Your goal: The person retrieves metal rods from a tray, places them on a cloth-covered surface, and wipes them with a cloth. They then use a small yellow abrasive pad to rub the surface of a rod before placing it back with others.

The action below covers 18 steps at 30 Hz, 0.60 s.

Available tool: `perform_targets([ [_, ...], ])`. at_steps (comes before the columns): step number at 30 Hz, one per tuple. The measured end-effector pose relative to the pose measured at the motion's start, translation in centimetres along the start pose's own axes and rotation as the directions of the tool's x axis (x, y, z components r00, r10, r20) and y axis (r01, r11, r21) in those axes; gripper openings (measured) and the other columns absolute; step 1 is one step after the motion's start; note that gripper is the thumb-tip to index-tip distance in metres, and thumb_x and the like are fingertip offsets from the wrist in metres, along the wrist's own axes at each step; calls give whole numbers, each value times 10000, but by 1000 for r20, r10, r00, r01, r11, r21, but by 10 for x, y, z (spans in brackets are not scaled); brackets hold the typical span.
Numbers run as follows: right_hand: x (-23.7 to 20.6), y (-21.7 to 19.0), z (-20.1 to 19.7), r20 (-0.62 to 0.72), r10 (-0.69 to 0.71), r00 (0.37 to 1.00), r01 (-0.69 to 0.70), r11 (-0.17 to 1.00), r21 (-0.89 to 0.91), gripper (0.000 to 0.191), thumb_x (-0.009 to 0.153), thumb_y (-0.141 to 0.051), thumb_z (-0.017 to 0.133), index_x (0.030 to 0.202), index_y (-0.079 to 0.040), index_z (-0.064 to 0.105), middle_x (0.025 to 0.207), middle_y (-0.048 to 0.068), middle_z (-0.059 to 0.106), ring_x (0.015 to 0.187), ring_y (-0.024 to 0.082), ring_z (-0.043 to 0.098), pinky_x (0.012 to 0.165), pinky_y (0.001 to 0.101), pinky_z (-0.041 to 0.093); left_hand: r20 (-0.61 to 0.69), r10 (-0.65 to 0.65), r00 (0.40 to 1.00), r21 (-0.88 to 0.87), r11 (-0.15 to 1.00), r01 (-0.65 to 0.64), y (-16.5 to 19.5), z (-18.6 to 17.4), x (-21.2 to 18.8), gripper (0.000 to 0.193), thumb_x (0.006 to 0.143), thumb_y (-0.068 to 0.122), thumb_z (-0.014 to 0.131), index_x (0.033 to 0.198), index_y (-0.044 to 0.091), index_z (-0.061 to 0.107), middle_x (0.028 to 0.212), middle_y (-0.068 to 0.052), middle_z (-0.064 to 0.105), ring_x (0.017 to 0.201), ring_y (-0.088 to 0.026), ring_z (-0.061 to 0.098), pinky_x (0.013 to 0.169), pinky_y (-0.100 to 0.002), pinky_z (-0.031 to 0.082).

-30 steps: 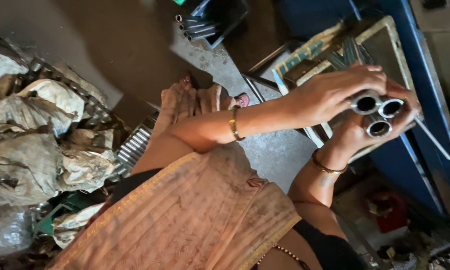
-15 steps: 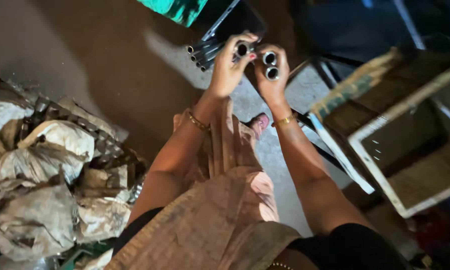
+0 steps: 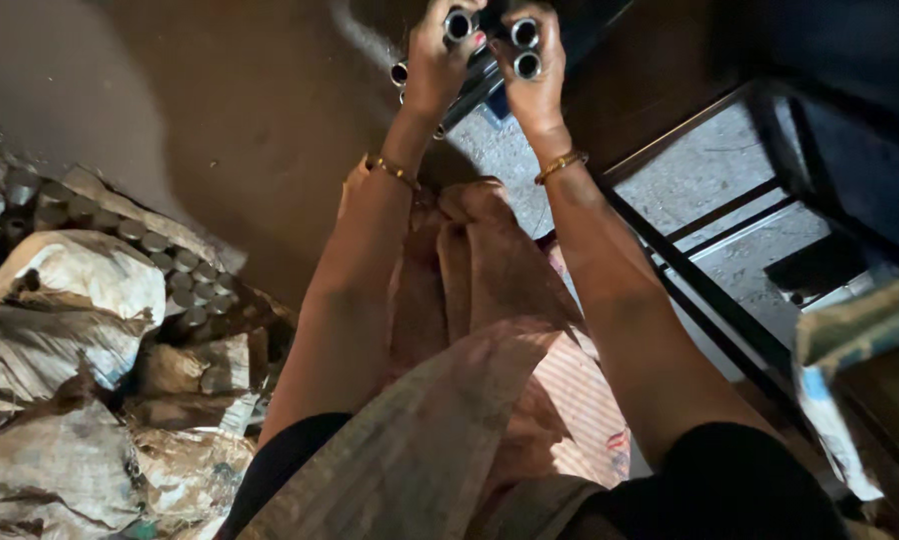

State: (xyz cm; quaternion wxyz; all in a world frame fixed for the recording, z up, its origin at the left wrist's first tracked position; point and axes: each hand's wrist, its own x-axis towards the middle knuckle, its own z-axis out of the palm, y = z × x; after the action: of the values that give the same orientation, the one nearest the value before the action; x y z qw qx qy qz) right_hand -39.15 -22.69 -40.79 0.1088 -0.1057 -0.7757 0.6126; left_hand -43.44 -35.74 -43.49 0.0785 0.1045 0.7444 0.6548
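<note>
Floor (image 3: 220,120) dark, concrete patch (image 3: 730,190) under a black frame (image 3: 700,280). Sacks (image 3: 60,330) piled left, a bed of tube ends (image 3: 170,265) behind them. Both arms reach forward to a stack of tubes (image 3: 470,85) at top. Left hand (image 3: 440,70) grips one tube (image 3: 459,25); right hand (image 3: 535,85) is clenched on two tubes (image 3: 526,48). Judgement — keep open ends flush, lay them parallel to the stack.

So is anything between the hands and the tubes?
No. The left hand grips one tube and the right hand two tubes, directly above more tubes; nothing visible lies between.
</note>
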Motion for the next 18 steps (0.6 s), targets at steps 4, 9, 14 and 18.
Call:
perform_targets([
  [4, -4, 31, 15, 111, -31, 993, 47, 988, -147, 421, 854, 90, 814, 1176, -76, 600, 1167, 121, 611, 1124, 286, 618, 981, 368, 519, 71, 17, 997, 70, 997, -22, -33, -6, 2, 357, 817, -139, 746, 1105, 39, 634, 1084, -147, 750, 1002, -296, 750, 881, -372, 579],
  [9, -23, 59, 43, 213, 128, 969, -46, 936, -350, 523, 869, 26, 843, 1283, -102, 549, 1339, 210, 470, 1246, 394, 468, 1039, 446, 475, 150, -22, 988, 260, 965, -18, -60, -20, -5, 348, 820, -57, 744, 1133, 26, 616, 1040, -197, 702, 954, -408, 690, 824, -428, 559],
  [14, -34, 62, 56, 290, 111, 951, -3, 938, -346, 809, 744, -29, 856, 1424, -95, 423, 1421, 174, 428, 1329, 382, 419, 1133, 462, 443, 241, -173, 955, 615, 788, -13, -58, -27, -9, 253, 983, 88, 660, 1234, 105, 629, 1157, -175, 705, 1124, -389, 656, 950, -464, 524],
  [18, -31, 54, 55, 361, 228, 904, -26, 874, -486, 1044, 652, -272, 1018, 1448, -105, 364, 1402, 146, 402, 1324, 379, 392, 1131, 511, 332, 273, -117, 955, 870, 455, -192, -54, -35, -8, 597, 809, 180, 726, 1367, 64, 549, 1195, -161, 685, 1191, -346, 610, 1131, -543, 313],
])
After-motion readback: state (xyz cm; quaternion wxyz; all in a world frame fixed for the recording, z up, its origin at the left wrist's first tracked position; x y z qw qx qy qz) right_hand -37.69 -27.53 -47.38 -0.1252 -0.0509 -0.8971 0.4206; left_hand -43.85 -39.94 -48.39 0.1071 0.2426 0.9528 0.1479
